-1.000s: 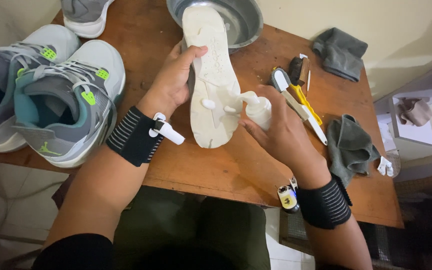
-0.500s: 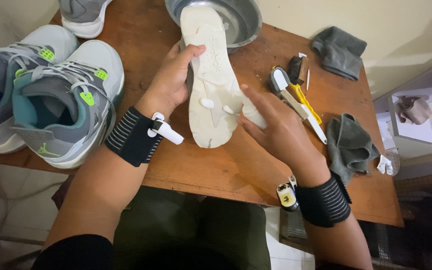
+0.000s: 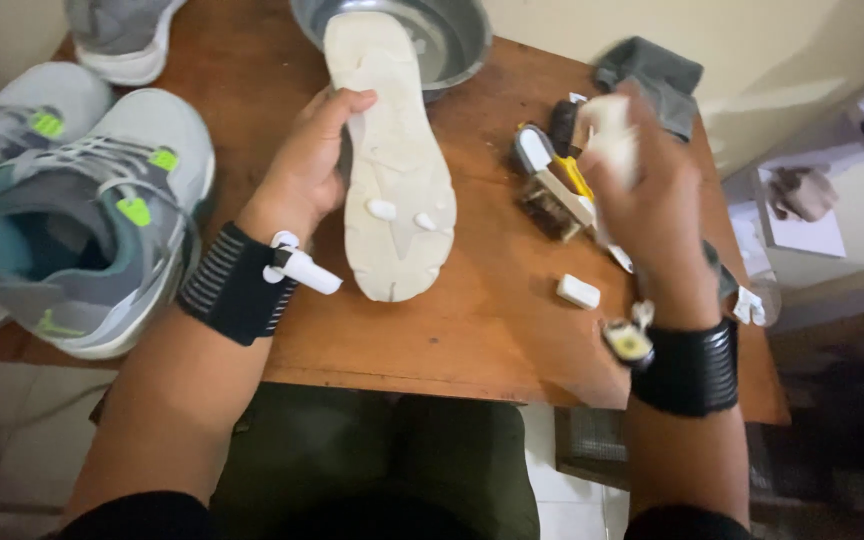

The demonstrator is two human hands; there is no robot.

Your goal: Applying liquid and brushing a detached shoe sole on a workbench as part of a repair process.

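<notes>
Your left hand holds a white shoe by its near edge, fingers curled over the side and thumb along the rim, with the sole turned up toward you. The shoe's long axis runs away from you and leans slightly left: the heel end sits low over the wooden counter, nearest your body, and the toe end points at the metal basin at the far edge, overlapping its rim. Two small white blobs sit on the sole near the heel. Your right hand is raised above the counter, well apart from the shoe, closed around a white cloth that is blurred. Beneath that hand lie a brush with a pale handle and a small white block on the bare wood. A grey rag lies at the far right corner. To your left stand grey sneakers with green accents, and another grey shoe sits at the far left edge. Both your wrists wear black bands.
</notes>
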